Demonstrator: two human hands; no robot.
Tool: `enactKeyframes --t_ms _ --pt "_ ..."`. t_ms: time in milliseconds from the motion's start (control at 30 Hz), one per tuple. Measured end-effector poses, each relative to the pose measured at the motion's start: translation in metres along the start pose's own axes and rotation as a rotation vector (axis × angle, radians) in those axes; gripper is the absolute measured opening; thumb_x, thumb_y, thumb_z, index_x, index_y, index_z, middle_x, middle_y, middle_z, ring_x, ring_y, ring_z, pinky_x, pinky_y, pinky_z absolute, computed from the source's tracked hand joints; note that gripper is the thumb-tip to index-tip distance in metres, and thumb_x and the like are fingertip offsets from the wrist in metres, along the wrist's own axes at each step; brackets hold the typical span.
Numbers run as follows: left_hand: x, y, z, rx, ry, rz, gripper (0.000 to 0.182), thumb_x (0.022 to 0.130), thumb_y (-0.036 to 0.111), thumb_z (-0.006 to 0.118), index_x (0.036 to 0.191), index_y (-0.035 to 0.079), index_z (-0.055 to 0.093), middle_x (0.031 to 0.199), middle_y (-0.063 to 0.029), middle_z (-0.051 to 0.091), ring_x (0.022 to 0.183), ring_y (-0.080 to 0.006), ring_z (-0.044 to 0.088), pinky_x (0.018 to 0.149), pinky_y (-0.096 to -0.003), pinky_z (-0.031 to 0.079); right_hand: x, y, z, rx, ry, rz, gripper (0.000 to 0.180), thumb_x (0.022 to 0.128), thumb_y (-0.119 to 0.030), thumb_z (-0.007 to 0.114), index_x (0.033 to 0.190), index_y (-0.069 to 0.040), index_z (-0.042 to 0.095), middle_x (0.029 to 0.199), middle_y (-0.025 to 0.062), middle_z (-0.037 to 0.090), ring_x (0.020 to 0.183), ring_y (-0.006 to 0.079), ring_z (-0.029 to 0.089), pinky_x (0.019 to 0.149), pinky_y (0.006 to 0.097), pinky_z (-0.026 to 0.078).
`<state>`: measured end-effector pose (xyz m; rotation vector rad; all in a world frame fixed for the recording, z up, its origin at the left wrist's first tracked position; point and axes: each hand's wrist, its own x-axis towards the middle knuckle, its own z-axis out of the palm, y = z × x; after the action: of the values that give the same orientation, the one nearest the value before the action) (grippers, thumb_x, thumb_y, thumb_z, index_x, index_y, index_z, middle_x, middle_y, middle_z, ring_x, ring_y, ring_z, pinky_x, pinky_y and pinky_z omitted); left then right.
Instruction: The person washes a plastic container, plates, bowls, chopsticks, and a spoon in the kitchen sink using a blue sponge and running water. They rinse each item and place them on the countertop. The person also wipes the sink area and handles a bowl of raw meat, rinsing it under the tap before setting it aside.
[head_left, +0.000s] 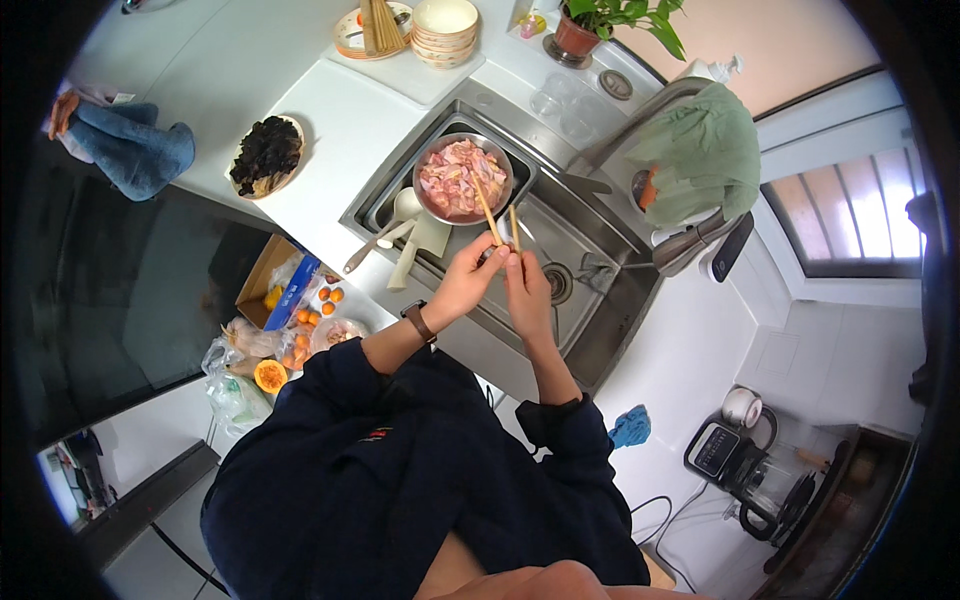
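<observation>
My left hand (474, 271) and my right hand (527, 289) meet over the sink, fingertips close together, with wooden chopsticks (491, 214) between them. One chopstick reaches up to the raw meat pieces (461, 176) in a round metal bowl (512, 180); the other is shorter in view and points up beside it. The bowl rests over the smaller basin of the steel sink (630, 289). At the bowl's lower left lie a cleaver (431, 234) with a pale handle and a ladle (407, 204). My fingers partly hide the chopsticks' lower ends.
A plate of dark fungus (266, 157) stands on the counter at left. Stacked bowls (444, 34) and plates sit at the back. A faucet (600, 146), a green cloth (697, 150) and a potted plant (576, 37) are at upper right. Oranges (328, 300) and bags lie lower left.
</observation>
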<state>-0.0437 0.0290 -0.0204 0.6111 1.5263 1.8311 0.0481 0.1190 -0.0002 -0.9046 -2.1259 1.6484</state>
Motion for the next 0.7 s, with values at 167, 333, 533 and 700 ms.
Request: enactKeyframes --t_ms 167,333,533,700 --pt "0.003 0.000 -0.006 -0.154 -0.085 -0.058 0.022 0.105 0.020 0.052 0.122 0.006 0.056 0.096 0.0036 0.059 0.085 -0.0035 0.051 0.075 -0.0204 0.043 -0.002 -0.010 -0.010 -0.193 0.022 -0.061 0.028 0.102 -0.029 0.052 0.097 -0.002 0.055 0.066 0.0161 0.052 0.058 0.0260 0.053 0.057 0.0381 0.041" --pt "0.010 0.001 -0.023 -0.094 -0.226 -0.068 0.032 0.102 0.014 0.056 0.132 0.005 0.054 0.094 0.0034 0.056 0.085 -0.0034 0.049 0.078 -0.0211 0.043 0.003 -0.006 -0.001 -0.262 0.001 -0.039 0.027 0.102 -0.028 0.050 0.097 -0.002 0.056 0.069 0.0204 0.060 0.064 0.0404 0.060 0.058 0.0463 0.043" --pt "0.022 0.013 -0.056 -0.039 -0.179 -0.075 0.024 0.103 0.020 0.054 0.119 0.004 0.062 0.097 0.0022 0.058 0.081 -0.0040 0.050 0.078 -0.0208 0.043 0.014 -0.017 0.049 -0.416 0.077 -0.318 0.024 0.098 -0.019 0.056 0.117 -0.003 0.054 0.089 0.0196 0.061 0.078 0.0395 0.061 0.065 0.0436 0.046" --pt "0.041 0.035 -0.107 -0.209 0.065 -0.163 0.032 0.107 0.031 0.045 0.096 0.006 0.062 0.081 0.0042 0.051 0.075 -0.0054 0.043 0.070 -0.0225 0.038 0.002 -0.028 0.051 -0.264 -0.177 0.033 0.041 0.098 -0.008 0.054 0.139 -0.003 0.046 0.100 0.0130 0.058 0.081 0.0231 0.060 0.069 0.0351 0.049"
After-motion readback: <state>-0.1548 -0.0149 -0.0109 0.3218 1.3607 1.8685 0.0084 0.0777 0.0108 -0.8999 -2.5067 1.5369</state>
